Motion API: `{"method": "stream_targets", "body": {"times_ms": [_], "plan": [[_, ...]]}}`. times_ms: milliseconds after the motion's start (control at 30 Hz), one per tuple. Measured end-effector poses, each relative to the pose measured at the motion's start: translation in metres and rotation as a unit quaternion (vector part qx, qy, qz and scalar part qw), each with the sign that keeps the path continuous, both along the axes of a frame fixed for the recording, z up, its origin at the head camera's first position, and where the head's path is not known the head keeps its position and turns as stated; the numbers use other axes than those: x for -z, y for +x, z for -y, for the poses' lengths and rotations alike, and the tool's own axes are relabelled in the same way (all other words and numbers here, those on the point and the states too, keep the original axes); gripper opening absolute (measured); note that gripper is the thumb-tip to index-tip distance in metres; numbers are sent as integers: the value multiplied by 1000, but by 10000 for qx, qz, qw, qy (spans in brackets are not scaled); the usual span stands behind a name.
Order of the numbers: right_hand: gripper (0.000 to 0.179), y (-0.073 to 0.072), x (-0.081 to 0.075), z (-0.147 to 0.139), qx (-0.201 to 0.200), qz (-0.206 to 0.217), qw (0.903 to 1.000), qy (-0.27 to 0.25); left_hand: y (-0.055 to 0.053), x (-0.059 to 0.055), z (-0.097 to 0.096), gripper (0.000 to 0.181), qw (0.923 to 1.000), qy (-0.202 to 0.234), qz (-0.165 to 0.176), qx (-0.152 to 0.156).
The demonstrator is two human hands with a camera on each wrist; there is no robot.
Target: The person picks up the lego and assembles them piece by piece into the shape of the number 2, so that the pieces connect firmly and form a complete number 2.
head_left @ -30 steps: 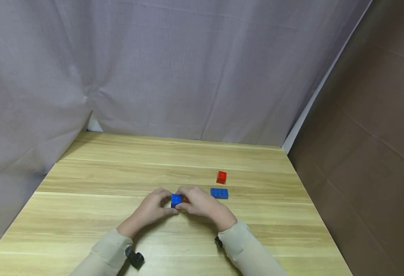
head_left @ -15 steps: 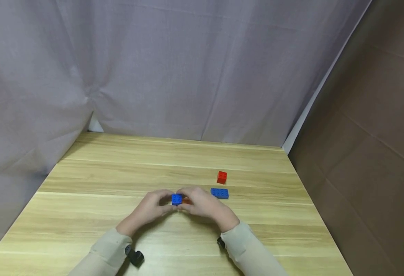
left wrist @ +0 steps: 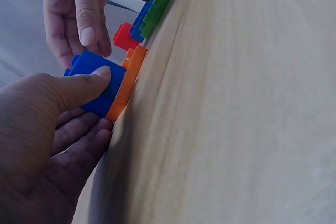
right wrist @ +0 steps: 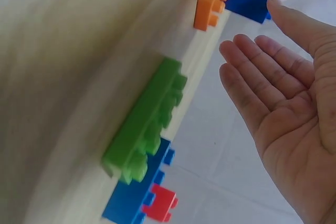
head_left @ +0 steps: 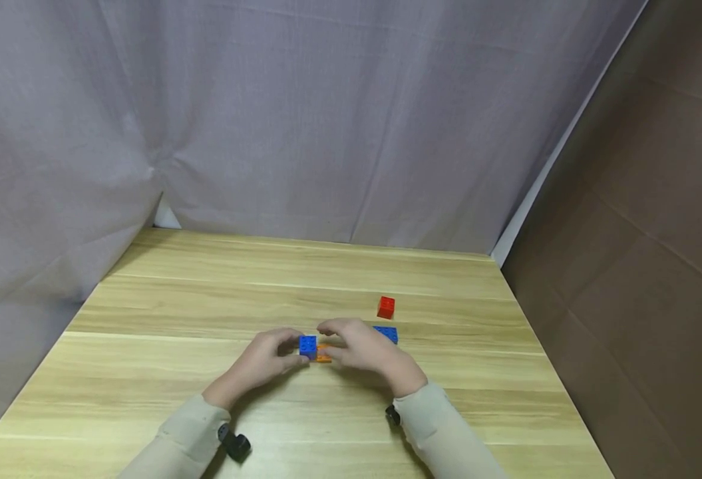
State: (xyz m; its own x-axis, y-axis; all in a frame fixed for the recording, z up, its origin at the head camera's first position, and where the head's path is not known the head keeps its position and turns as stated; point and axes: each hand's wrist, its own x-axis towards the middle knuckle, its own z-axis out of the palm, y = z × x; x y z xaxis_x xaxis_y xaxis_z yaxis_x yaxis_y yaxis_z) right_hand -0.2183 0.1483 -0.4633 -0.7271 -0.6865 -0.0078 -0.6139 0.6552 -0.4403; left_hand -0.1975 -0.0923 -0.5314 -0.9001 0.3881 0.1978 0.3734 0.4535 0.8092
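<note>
A square blue toy brick sits on one end of a flat orange brick, which lies on the table. My left hand pinches the blue brick between thumb and fingers. Its thumb presses against the side in the left wrist view. Just to the right, my right hand hovers with relaxed, extended fingers and nothing in its grasp. The orange brick's studded end shows beside the blue brick. A long green brick lies below my right hand in the right wrist view; the head view hides it.
A long blue brick lies beyond my right hand, partly covered by it. Farther back stands a small red brick. Grey cloth hangs behind the wooden table, and a brown cloth hangs at its right.
My right hand has let go and drawn off to the right, its fingers spreading. More of the orange brick shows; the long blue brick is now partly covered. My left hand keeps its hold.
</note>
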Motion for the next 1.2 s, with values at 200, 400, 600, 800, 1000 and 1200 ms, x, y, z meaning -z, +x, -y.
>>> {"method": "stream_targets", "body": {"times_ms": [200, 400, 600, 800, 1000, 1200], "plan": [[45, -8, -3, -11, 185, -103, 9998, 0, -1, -1, 0, 30, 10000, 36, 77, -52], [43, -17, -1, -28, 286, -359, 9989, -86, -3, 0, -2, 30, 9999, 28, 49, -99], [43, -22, 0, -45, 496, -495, 9975, -60, -3, 0, -2, 31, 9999, -13, 55, -97], [47, -23, 1, -64, 764, -490, 9957, 170, -4, 1, -1, 31, 9999, -77, 110, -79], [49, -22, 1, -76, 1057, -107, 9939, 301, -2, 0, 0, 33, 9998, -96, 177, -70], [47, -22, 5, -82, 1245, 79, 9909, 513, -1, 1, 0, 36, 9998, -62, 194, -86]]}}
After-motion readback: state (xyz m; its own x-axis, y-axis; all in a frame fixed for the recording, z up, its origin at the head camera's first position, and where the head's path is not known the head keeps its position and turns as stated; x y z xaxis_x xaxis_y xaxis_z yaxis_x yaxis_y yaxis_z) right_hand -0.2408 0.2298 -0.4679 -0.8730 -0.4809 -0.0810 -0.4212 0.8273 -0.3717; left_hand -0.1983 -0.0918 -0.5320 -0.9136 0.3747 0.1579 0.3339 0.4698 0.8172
